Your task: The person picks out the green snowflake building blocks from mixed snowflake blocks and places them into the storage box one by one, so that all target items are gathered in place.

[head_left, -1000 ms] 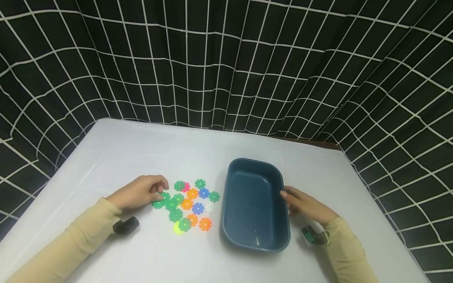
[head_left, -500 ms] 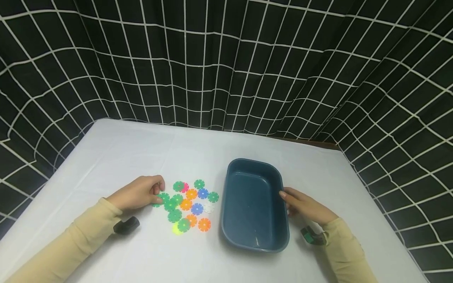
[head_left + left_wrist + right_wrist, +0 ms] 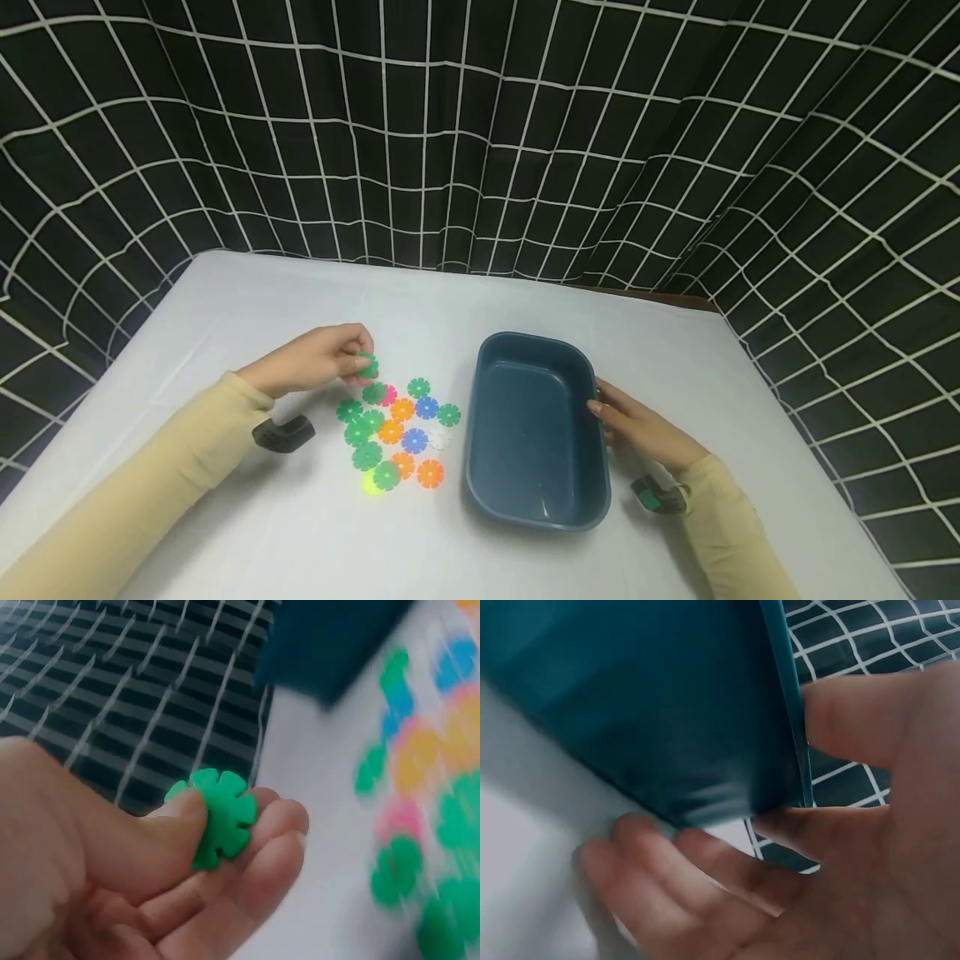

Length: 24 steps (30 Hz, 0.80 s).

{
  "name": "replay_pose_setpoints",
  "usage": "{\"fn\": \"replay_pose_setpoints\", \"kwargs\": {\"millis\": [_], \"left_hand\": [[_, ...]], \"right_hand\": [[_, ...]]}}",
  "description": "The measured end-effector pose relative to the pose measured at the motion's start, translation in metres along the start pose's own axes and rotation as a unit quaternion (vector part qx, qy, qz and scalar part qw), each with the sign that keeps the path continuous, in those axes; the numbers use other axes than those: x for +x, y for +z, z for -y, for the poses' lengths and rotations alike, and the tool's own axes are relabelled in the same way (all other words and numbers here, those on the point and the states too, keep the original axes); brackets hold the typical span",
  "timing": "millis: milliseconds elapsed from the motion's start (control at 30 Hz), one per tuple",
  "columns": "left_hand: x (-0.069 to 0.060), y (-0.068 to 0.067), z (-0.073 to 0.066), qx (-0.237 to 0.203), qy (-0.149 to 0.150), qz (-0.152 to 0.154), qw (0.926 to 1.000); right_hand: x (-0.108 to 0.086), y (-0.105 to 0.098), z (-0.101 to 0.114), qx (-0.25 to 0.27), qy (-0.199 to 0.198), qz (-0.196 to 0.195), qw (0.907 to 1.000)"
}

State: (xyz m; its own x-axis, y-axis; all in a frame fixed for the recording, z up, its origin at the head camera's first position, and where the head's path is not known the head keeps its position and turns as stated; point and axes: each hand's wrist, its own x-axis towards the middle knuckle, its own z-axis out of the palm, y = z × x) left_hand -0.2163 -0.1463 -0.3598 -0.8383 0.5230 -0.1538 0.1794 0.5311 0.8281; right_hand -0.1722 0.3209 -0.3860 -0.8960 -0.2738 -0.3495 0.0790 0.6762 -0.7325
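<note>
On my head feed, I see the left hand [image 3: 330,360] pinching a green disc [image 3: 368,365] with a notched edge, held at the far side of a cluster of loose discs [image 3: 391,432] on the white cloth [image 3: 247,533]. Those are green, orange, blue, pink, white and yellow, and several overlap, with a green one partly covering the pink, and another lying over the yellow. To the right of the cluster I have a dark blue basin [image 3: 536,442], longer than it is wide, standing just beside the nearest discs; the right hand [image 3: 648,429] grips its right side, thumb at the rim. Both arms wear a pale yellow sleeve, and a black curtain [image 3: 420,108] with white grid lines hangs behind. Switching to the left wrist feed, I get the green disc up close, tilted, its face under the thumb [image 3: 176,832] and its back against the fingers; the loose discs to the right are blurred for me, and a corner of the basin shows above. On the right wrist feed, I find the thumb touching the basin's rim and the fingers near the bottom of its outer wall; I cannot tell whether every fingertip touches it.
</note>
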Motion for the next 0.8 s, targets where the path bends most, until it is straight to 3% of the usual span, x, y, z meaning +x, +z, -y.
{"fn": "replay_pose_setpoints", "kwargs": {"millis": [67,200,367,500,800], "left_hand": [[0.011,0.005,-0.019,-0.029,0.009,0.02,0.9993],[0.032,0.025,-0.054,-0.038,0.038,0.064,0.9965],[0.056,0.056,-0.085,-0.073,0.052,0.126,0.988],[0.072,0.078,-0.103,-0.092,0.041,0.171,0.9802],[0.099,0.12,-0.128,-0.052,0.036,0.261,0.9632]], "right_hand": [[-0.001,0.001,-0.001,0.019,-0.004,-0.007,0.9998],[-0.002,0.003,-0.002,0.057,-0.006,-0.014,0.9983],[-0.003,0.006,-0.002,0.093,-0.015,-0.008,0.9955],[-0.003,0.007,0.0,0.123,-0.017,-0.007,0.9923],[0.004,0.016,0.005,0.148,0.019,-0.027,0.9884]]}}
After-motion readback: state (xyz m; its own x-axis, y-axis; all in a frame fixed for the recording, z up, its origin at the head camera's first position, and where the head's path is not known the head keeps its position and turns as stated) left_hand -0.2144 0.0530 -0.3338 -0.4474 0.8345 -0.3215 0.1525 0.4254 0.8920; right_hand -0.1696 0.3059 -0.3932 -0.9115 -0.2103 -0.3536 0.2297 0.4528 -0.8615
